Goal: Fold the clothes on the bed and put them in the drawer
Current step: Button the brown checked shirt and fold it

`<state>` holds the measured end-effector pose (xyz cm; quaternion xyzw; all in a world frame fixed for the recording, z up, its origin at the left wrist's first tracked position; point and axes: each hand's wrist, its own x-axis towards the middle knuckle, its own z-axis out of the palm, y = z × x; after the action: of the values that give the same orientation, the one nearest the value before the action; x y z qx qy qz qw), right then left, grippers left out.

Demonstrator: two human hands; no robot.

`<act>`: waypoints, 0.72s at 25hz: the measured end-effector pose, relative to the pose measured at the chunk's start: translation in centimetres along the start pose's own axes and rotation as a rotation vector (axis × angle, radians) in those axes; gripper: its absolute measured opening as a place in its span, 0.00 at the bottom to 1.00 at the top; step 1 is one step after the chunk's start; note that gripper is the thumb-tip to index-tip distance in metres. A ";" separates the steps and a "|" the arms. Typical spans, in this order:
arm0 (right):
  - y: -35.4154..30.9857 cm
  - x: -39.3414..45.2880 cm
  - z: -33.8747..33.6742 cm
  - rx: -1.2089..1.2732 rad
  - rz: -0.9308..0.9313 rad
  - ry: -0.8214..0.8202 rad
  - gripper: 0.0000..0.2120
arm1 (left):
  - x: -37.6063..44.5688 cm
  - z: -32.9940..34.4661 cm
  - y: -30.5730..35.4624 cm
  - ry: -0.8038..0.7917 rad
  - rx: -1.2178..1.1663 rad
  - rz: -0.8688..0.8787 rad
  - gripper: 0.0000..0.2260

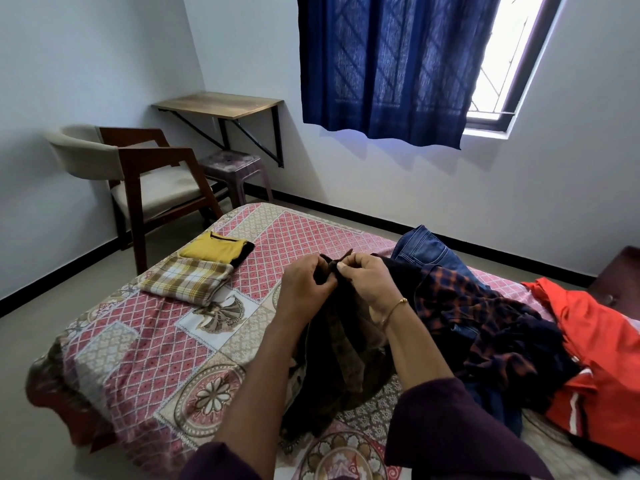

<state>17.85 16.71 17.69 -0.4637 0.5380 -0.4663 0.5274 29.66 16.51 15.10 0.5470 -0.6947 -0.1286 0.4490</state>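
A dark brown garment (341, 362) hangs over the bed (145, 344), held up at its top edge. My left hand (304, 285) and my right hand (369, 282) pinch that edge close together. To the right lies an unfolded pile: a navy and orange checked shirt (485, 317), blue jeans (426, 247) and an orange-red garment (595, 344). On the far left part of the bed lie two folded pieces: a yellow top (214, 249) and a yellow-brown checked cloth (188, 278). No drawer is clearly in view.
A wooden armchair with a beige seat (152, 181) stands left of the bed. Behind it are a plastic stool (232, 168) and a wall-mounted wooden shelf (221, 103). A blue curtain (388, 64) covers the window. A dark wooden piece of furniture (620, 271) stands at the far right.
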 end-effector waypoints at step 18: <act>-0.3 0.7 -2.8 0.656 -0.090 -0.020 0.06 | 0.1 0.0 4.0 -0.129 -1.216 -0.609 0.11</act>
<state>15.09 16.00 17.91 -0.2969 0.3327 -0.6329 0.6329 27.08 17.87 17.86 0.3598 -0.3392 -0.6490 0.5781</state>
